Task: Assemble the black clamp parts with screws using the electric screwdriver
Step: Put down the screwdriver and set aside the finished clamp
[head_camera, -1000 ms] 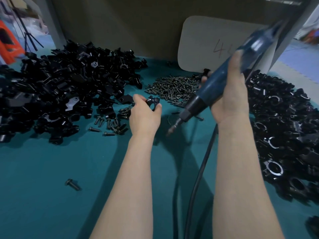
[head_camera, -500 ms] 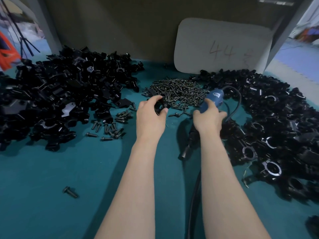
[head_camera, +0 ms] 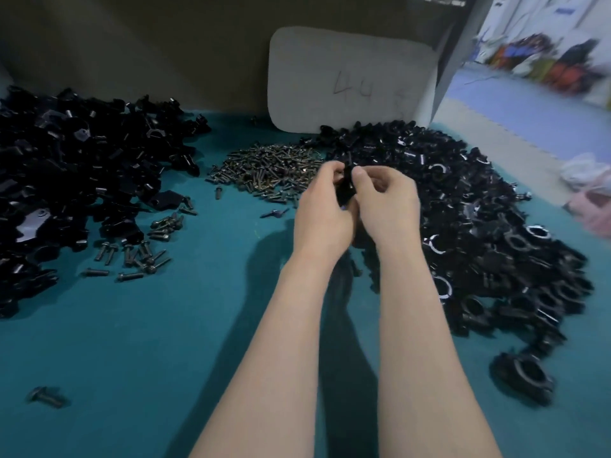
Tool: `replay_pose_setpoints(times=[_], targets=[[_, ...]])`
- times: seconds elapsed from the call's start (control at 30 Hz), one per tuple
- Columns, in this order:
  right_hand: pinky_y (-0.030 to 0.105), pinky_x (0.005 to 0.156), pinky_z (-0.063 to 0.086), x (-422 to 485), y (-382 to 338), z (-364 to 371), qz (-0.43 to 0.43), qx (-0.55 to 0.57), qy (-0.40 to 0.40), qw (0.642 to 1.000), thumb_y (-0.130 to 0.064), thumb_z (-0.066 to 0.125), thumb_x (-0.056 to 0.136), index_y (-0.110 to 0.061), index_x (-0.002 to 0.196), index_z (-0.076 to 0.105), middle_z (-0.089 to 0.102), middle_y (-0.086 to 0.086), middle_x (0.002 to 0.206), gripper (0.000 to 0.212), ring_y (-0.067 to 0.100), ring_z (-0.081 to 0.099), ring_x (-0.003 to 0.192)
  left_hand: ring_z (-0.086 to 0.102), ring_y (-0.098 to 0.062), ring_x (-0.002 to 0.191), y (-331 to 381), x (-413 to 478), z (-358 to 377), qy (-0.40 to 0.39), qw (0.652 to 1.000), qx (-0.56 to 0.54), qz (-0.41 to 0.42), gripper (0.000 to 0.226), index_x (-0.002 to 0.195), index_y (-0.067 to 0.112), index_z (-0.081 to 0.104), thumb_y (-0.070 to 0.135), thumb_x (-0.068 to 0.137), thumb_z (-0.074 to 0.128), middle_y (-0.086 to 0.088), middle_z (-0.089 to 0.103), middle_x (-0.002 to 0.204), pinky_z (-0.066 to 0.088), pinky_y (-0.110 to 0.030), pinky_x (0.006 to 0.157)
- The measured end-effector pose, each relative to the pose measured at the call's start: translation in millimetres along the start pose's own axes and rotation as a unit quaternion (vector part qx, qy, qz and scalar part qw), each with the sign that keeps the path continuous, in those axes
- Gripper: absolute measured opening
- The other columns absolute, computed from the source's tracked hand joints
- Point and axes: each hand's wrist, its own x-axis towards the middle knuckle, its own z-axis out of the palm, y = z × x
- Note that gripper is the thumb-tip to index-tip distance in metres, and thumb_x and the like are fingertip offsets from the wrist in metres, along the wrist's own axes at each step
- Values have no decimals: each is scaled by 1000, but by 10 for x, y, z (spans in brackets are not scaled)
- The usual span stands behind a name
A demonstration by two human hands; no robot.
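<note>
Both bare forearms extend forward from the lower edge of the view, roughly parallel and close together. The left hand [head_camera: 322, 209] and right hand [head_camera: 386, 200] meet at centre, backs toward the camera. Fingers of both hands are curled. The fingertips of each hand pinch a small black clamp part [head_camera: 347, 185] held between the two hands.

Your teal table [head_camera: 132, 342] meets a brown wall [head_camera: 165, 44] at 12 o'clock, where a white board [head_camera: 330, 77] marked 44 stands. At 2 o'clock, past a grey post [head_camera: 454, 54], lies pale blue floor [head_camera: 512, 104].
</note>
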Motion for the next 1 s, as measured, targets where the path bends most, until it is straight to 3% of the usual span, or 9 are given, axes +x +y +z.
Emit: replay_pose_setpoints(times=[0.1,0.2,0.33,0.43,0.53,0.7,0.8,0.87,1.0], targets=[[23,82,43,22,158,-435,26,-51,100,993,-23,58,91,-18,105,67,67,-2,100,17,12,60,95,57,-20,114,241,-51,380,-71,996,-4,51,39,127,16,54,8,89,60,-2,63,124,46,-32,95],[23,79,38,29,335,-808,76,-95,165,979,-23,55,92,-19,108,64,66,0,107,19,18,58,103,57,-20,116,402,-134,769,-133,988,19,78,39,127,19,57,9,90,58,-1,63,126,47,-36,97],[29,90,38,47,597,-1086,138,-139,174,965,-20,51,94,-16,117,62,63,3,116,26,26,51,117,53,-22,118,438,-227,1182,-201,969,93,106,38,129,23,58,12,93,52,-1,62,126,43,-39,100],[27,89,33,55,713,-1136,142,-138,199,960,-17,49,95,-15,121,54,58,5,124,27,28,47,120,42,-21,133,409,-237,1312,-226,961,111,117,45,137,23,54,10,94,51,-1,53,140,31,-39,112],[23,85,31,74,751,-1122,128,-110,228,959,-8,45,93,-15,117,52,57,5,123,26,26,49,117,39,-22,136,383,-206,1327,-247,956,92,128,46,137,23,55,8,93,52,-2,51,142,30,-40,113],[18,81,26,124,747,-1107,133,-93,264,951,-10,45,95,-16,116,56,56,4,124,24,22,48,116,39,-20,135,366,-237,1347,-202,971,78,102,49,142,21,45,17,95,56,-2,49,143,29,-42,114],[21,85,24,96,695,-1068,107,-99,302,942,-11,45,94,-18,114,57,53,3,126,25,23,41,120,42,-18,131,356,-227,1327,-192,977,38,86,45,139,18,48,15,95,56,-2,49,141,34,-30,108],[27,92,25,61,602,-973,72,-90,320,940,-12,46,93,-20,110,60,54,1,124,24,22,38,121,49,-14,122,360,-204,1241,-154,986,-24,55,35,129,17,57,11,95,54,0,57,132,36,-20,94],[30,95,32,-21,351,-603,-19,-32,298,954,-11,52,90,-17,101,64,57,1,114,18,20,44,112,59,-10,100,351,-105,882,-29,987,-156,-38,21,112,11,64,6,94,54,3,63,104,46,-19,88]])
